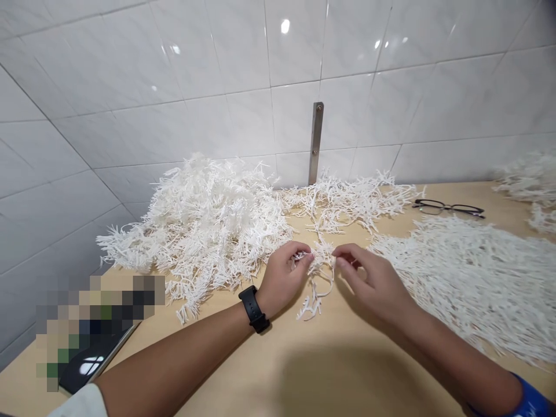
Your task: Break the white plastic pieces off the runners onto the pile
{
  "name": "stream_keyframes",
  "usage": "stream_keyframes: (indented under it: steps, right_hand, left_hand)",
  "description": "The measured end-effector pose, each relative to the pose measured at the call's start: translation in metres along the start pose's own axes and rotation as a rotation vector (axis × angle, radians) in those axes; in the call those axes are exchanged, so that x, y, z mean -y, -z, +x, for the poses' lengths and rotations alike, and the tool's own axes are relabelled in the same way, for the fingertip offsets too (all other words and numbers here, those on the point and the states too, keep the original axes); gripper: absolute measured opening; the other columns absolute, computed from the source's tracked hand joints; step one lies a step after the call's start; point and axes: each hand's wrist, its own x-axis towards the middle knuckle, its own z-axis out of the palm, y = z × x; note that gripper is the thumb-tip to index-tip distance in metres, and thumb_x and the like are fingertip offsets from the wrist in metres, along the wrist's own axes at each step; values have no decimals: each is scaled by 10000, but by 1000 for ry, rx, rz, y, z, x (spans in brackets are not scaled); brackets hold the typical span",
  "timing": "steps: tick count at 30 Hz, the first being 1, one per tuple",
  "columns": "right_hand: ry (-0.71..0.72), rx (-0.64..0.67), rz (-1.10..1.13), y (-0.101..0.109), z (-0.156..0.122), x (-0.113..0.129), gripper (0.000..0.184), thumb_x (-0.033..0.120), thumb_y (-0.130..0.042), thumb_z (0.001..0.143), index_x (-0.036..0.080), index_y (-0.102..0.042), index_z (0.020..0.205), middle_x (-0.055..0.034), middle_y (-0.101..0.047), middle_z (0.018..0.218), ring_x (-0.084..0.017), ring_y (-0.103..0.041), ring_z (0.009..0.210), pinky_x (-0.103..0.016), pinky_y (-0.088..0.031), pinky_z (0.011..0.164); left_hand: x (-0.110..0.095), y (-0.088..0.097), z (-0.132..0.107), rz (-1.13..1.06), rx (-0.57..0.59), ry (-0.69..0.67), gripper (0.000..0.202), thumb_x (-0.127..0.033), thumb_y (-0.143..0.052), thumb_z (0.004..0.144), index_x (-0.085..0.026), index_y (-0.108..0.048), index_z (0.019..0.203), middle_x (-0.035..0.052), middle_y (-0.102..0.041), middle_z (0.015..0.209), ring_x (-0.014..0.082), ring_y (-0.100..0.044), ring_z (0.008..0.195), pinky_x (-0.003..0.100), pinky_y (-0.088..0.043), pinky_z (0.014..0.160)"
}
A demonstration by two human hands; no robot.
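- Small clump of shredded paper (319, 272): btw the hands, w/ a loose strand hanging toward the near side, low strand ends resting on tabletop
- Left hand (282, 279): narrow, fingers curled, pinching left end of clump; black watch (254, 308) on wrist
- Right hand (373, 284): narrow, fingers curled, tips at right edge of clump; can't tell if actually gripping
- Wood tabletop (330, 370): pale, runs under everything, shadow on near side
- Big shred pile (204, 220): left of hands, tall + loose, nearly touching left hand, blocks the left part of table
- Thin shred strip (347, 200): far side, behind hands, runs from big pile toward right, thin strands linking it to clump
- Flat shred mat (469, 284): right of right hand, strands mostly parallel, close to fingers
- Shred heap (527, 179): far right corner, cut off by frame edge
- Black-framed glasses (447, 207): far side, lying btw strip and mat
- Dark phone (87, 370): near left table edge, mostly pixelated
- White tile wall (217, 69): behind table, w/ steel strip (316, 142) bolted upright, just behind shreds
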Motion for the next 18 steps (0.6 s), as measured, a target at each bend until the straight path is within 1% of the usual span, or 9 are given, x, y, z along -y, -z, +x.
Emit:
stream_keyframes:
  steps: [2,4,6,9,11,13,16,18]
  right_hand:
    - [-22,83,44,-6,-3,2,216,390,-485,953,215,-597,1011,-40,-669,873,-197,-601,777,-310,-439,690]
    - [-42,150,66,-10,-4,1,235,438,-503,949,222,-590,983,-15,-640,814,-183,-573,733,-294,-413,644]
    - [-49,198,54,-12,-4,-1,251,454,-505,949,222,-577,890,9,-595,736,-166,-529,670,-282,-376,601]
    - [-40,245,25,-13,-3,-3,307,416,-487,957,211,-505,730,26,-517,647,-147,-458,606,-277,-324,572]
    - [-38,280,47,-12,-2,-4,334,392,-477,960,208,-462,681,31,-478,623,-140,-426,595,-278,-303,572]
    - [-48,324,121,-12,-2,-6,351,400,-476,961,204,-454,671,35,-446,621,-135,-401,601,-276,-291,573]
    - [-91,404,289,-11,-1,-12,384,464,-488,959,195,-480,684,41,-402,632,-127,-363,606,-272,-274,568]
    - [-120,468,425,-12,0,-17,401,507,-508,949,189,-502,703,42,-401,638,-120,-356,602,-270,-269,564]
  left_hand:
    - [-2,0,-2,92,80,-83,100,-246,-577,912,-178,-646,885,36,-675,884,171,-597,845,299,-440,793]
    - [-4,0,-5,182,165,-154,115,-231,-553,928,-180,-650,894,34,-668,868,168,-588,827,302,-424,781]
    - [-6,0,-6,253,259,-211,124,-200,-528,938,-182,-650,921,33,-665,878,166,-586,838,305,-412,788]
    - [-7,1,-7,307,374,-261,143,-178,-497,948,-188,-640,961,36,-668,918,167,-588,863,302,-406,795]
    - [-5,2,-7,314,413,-269,141,-180,-489,951,-188,-629,960,40,-667,932,169,-586,866,298,-409,793]
    - [-4,2,-6,297,436,-267,125,-178,-489,947,-184,-614,949,41,-664,930,169,-584,863,293,-413,796]
    - [-2,3,-5,234,488,-265,101,-194,-481,950,-178,-578,924,39,-655,912,164,-576,840,289,-418,797]
    - [-1,3,-4,178,536,-263,141,-247,-450,976,-176,-550,906,44,-643,910,161,-570,828,289,-422,791]
